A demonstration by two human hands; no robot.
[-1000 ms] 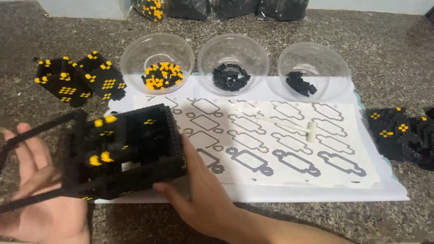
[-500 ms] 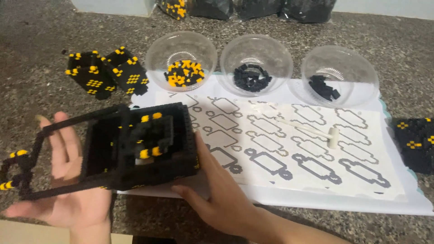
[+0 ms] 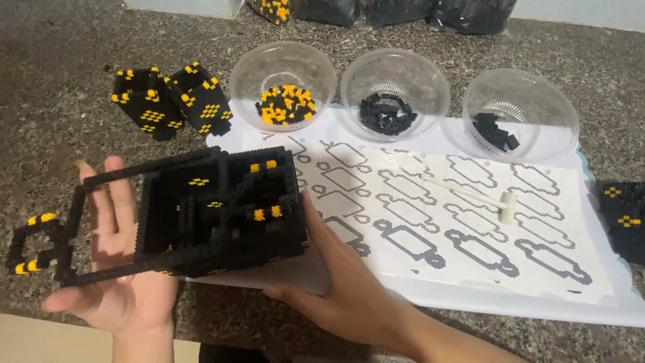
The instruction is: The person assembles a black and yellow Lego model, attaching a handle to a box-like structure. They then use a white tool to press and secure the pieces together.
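A large black brick-built box [image 3: 215,215] with yellow studs and an open top is held low at the left, above the table's near edge. A thin black frame juts from it to the left and ends in a small black-and-yellow piece [image 3: 33,252]. My left hand [image 3: 117,282] lies flat under the frame and the box's left side, palm up. My right hand [image 3: 336,282] presses against the box's right wall with the thumb up along it.
A white sheet [image 3: 470,222] printed with part outlines lies on the speckled stone table, with a small white tool [image 3: 470,195] on it. Behind it stand three clear bowls: yellow pieces [image 3: 282,84], black pieces [image 3: 393,87], black pieces [image 3: 521,114]. Black-and-yellow blocks sit at the back left [image 3: 171,101] and right edge [image 3: 621,215].
The box and frame have shifted in view as the camera dropped and moved left. The long frame has swung out further left over my left palm. Both hands keep their hold.
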